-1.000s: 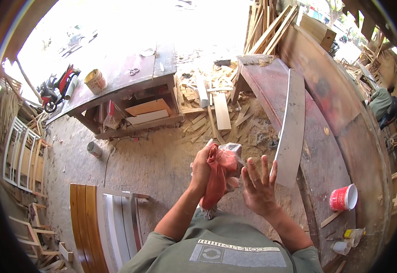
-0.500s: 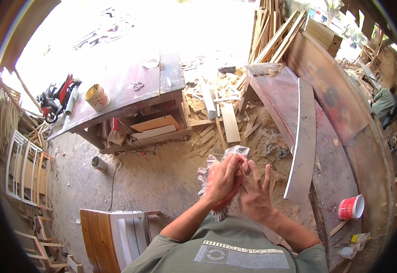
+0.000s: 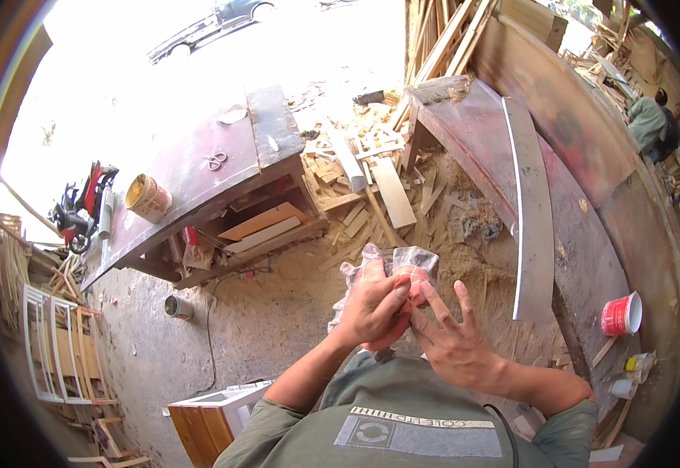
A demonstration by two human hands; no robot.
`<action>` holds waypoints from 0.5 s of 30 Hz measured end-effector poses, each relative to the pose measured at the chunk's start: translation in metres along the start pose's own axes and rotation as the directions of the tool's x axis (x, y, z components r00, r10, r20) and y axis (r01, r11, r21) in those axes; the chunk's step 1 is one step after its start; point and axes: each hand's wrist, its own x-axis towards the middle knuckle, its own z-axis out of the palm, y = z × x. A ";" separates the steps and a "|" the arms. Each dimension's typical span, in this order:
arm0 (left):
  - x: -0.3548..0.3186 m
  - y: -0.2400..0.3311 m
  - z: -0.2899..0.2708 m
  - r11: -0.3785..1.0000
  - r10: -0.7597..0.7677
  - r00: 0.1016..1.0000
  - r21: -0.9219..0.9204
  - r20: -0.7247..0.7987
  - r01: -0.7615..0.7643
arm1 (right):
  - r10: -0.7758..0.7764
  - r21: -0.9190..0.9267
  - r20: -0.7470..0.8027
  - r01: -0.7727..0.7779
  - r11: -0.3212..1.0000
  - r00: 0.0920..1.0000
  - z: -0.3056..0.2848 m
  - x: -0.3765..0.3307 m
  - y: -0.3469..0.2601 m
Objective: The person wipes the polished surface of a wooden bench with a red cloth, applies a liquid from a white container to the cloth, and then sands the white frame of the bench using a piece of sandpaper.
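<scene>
In front of my chest, my left hand (image 3: pixel 375 308) is closed on work gloves (image 3: pixel 418 261) with pale greyish fabric and a coral-red coating. Some of the limp glove fingers stick out on the far left side of that hand. My right hand (image 3: pixel 461 343) meets it from the right, its thumb and a fingertip pinched at the red part, while its other fingers stretch out away from the gloves. The exact pinch point is partly hidden by the fingers. Whether there is one glove or two I cannot tell.
A workbench (image 3: pixel 191 168) to the left carries scissors (image 3: pixel 216 161) and a stained bucket (image 3: pixel 149 198). Wood offcuts (image 3: pixel 392 191) and sawdust cover the floor ahead. On the right, a long panel (image 3: pixel 533 210) lies on another bench near a red-and-white bucket (image 3: pixel 621 314). A person (image 3: pixel 652 125) is at the far right.
My view has shifted, and a vehicle now shows at the top. The right hand's fingers have moved a little around the gloves; both hands stay on them.
</scene>
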 end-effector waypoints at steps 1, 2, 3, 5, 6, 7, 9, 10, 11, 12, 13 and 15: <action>0.003 -0.004 -0.004 0.995 -0.042 0.999 -0.092 0.033 0.045 | -0.012 0.013 0.002 0.012 1.000 1.000 -0.001 0.001 0.001; 0.005 -0.002 -0.008 0.973 -0.072 0.994 -0.215 0.085 0.089 | -0.026 0.027 0.004 0.026 0.999 1.000 -0.003 0.002 0.001; 0.008 0.004 -0.013 0.933 -0.102 0.985 -0.330 0.138 0.143 | -0.016 0.009 -0.007 0.016 1.000 1.000 -0.007 0.005 0.001; 0.012 0.009 -0.014 0.905 -0.124 0.981 -0.388 0.147 0.173 | -0.016 -0.013 -0.022 0.016 1.000 1.000 -0.010 0.006 0.006; 0.014 0.009 -0.014 0.890 -0.134 0.980 -0.417 0.150 0.185 | -0.018 -0.025 -0.030 0.018 1.000 0.999 -0.010 0.006 0.009; 0.011 0.003 -0.015 0.930 -0.137 0.977 -0.319 0.164 0.183 | -0.018 -0.032 -0.033 0.016 0.999 0.999 -0.010 0.006 0.010; 0.011 0.003 -0.020 0.984 0.020 0.981 -0.179 0.192 0.015 | -0.017 -0.047 -0.040 0.015 0.999 0.999 -0.010 0.005 0.014; 0.010 0.003 -0.023 0.992 0.090 0.972 -0.110 0.216 -0.068 | -0.036 -0.043 -0.044 0.034 0.998 0.998 -0.011 0.004 0.016; 0.008 0.002 -0.028 0.996 0.050 0.959 -0.090 0.278 -0.026 | -0.055 -0.040 -0.049 0.053 0.998 0.997 -0.012 0.004 0.019; 0.006 0.003 -0.032 0.993 0.042 0.949 -0.114 0.312 -0.007 | -0.074 -0.036 -0.055 0.073 0.997 0.996 -0.014 0.004 0.022; 0.006 0.006 -0.035 0.990 0.036 0.937 -0.138 0.347 0.013 | -0.099 -0.026 -0.065 0.098 0.995 0.993 -0.016 0.002 0.026; 0.006 0.010 -0.037 0.984 0.044 0.916 -0.174 0.398 0.029 | -0.148 -0.007 -0.088 0.148 0.989 0.985 -0.021 -0.001 0.035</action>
